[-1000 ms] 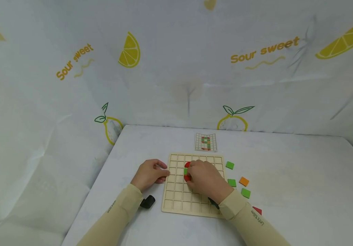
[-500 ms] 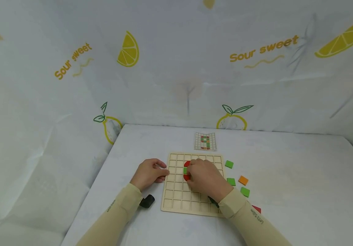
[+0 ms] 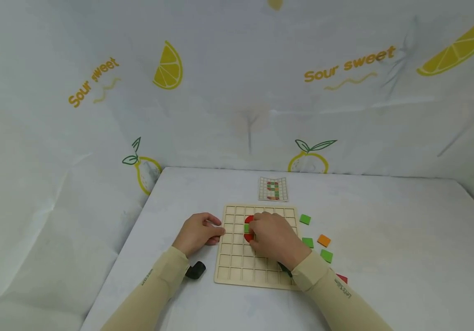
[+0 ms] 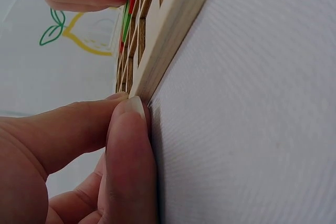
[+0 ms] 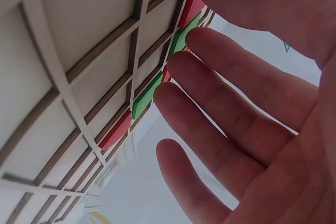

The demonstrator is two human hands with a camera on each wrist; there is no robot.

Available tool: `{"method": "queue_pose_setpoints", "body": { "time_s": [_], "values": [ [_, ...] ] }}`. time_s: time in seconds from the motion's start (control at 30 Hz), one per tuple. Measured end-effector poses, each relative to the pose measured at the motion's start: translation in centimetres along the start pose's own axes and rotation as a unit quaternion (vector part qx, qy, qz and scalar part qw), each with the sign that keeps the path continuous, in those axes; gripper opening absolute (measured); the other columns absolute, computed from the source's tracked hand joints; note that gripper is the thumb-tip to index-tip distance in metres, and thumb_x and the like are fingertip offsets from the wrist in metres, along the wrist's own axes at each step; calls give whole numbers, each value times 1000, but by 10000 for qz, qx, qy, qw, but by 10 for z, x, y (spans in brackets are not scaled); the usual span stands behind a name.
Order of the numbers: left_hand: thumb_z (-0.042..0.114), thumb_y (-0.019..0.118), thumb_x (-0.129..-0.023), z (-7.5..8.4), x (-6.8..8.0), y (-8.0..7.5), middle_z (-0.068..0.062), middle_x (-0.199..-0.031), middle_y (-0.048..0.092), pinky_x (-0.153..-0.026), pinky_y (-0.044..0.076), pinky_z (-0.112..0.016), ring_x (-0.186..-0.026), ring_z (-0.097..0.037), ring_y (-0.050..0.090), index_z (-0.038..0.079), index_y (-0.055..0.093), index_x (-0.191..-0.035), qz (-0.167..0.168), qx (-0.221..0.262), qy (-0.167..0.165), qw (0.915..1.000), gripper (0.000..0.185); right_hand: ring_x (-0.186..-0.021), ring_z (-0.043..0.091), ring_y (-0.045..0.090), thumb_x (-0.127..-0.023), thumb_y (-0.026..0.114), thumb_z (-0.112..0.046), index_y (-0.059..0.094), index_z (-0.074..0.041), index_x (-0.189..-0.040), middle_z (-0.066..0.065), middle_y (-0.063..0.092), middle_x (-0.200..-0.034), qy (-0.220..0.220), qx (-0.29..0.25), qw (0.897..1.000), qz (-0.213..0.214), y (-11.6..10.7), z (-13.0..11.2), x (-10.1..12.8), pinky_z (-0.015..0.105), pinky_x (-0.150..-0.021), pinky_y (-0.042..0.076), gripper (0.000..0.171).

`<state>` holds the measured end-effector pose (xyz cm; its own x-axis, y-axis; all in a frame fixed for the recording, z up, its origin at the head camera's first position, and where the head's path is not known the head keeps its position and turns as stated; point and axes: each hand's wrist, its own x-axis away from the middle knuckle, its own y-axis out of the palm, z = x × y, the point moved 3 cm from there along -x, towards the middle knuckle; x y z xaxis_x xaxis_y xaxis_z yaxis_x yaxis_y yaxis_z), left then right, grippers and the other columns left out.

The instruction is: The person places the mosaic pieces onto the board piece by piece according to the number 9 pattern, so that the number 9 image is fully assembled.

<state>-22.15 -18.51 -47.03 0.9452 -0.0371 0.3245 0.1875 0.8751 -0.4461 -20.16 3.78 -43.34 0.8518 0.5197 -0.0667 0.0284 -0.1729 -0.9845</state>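
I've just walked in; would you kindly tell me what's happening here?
A person's left hand pinches the left edge of a wooden grid board, while the right hand is at the red and green tiles set in it. Three loose green tiles, an orange tile and a partly hidden red tile lie to the right. Behind the board lies a card showing a coloured grid pattern.

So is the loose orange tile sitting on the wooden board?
No, the orange tile lies on the white table, to the right of the board.

High forward-down head view, close wrist views, board (image 3: 248, 262) in all
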Motion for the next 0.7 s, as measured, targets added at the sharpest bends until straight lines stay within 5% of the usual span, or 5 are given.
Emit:
{"method": "queue_pose_setpoints", "body": {
  "time_s": [0.2, 0.47, 0.7],
  "values": [
    [20, 88, -92, 0, 0, 2, -7, -89, 73, -68, 65, -25, -70, -13, 72, 10, 75, -112, 24, -38, -31, 10000, 27, -81, 13, 64, -90, 81, -16, 82, -16, -91, -7, 71, -91, 244, -445, 9987, 103, -6, 20, 9, 32, -73, 58, 2],
    [18, 87, -91, 0, 1, 2, -8, -88, 72, -67, 65, -26, -70, -13, 71, 8, 74, -112, 33, -1, 16, 10000, 27, -99, 21, 70, -93, 84, -25, 81, -9, -110, 2, 77, -111, 1306, -686, 9891, -27, -29, 91, 42, 46, -88, 64, 23],
    [17, 87, -92, -1, 1, 2, -9, -89, 72, -68, 66, -27, -70, -14, 72, 7, 74, -113, -6, 95, 57, 9999, 27, -98, 25, 68, -92, 86, -28, 79, -6, -115, 9, 76, -114, 1883, -792, 9787, -201, -36, 131, 60, 49, -87, 64, 33]
  ]
}}
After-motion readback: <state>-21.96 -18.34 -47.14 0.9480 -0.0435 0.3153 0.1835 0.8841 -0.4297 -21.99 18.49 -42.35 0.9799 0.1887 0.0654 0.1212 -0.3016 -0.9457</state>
